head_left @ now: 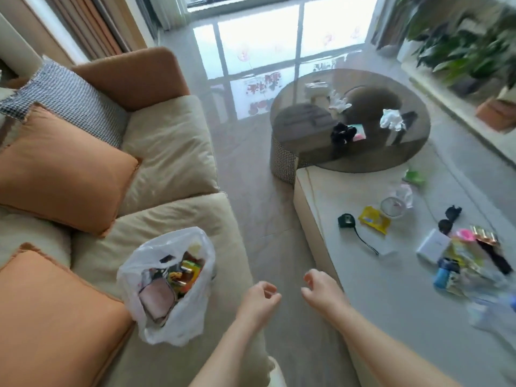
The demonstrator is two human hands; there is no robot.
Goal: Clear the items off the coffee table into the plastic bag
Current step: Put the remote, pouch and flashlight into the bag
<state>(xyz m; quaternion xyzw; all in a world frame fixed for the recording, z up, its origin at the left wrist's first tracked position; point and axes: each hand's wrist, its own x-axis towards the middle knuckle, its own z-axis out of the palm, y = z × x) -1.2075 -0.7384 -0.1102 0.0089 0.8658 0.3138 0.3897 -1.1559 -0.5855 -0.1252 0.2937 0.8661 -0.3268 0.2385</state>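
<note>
Both my left hand [258, 301] and right hand [321, 289] hang loosely curled, holding nothing; the near yellow packet [374, 219] on the coffee table [391, 289] looks light, crinkly; I'd pinch its edge; the plastic bag [167, 286] gapes left.

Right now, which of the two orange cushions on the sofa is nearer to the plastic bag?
The lower orange cushion, at the bottom left beside the plastic bag; the other orange cushion lies further up the sofa.

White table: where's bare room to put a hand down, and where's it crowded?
The white table is bare along its near-left part, between the black cord and the right hand. Another free strip lies left of the yellow packet, toward the round glass table. The right edge is crowded around the white box and blue bottle.
</note>
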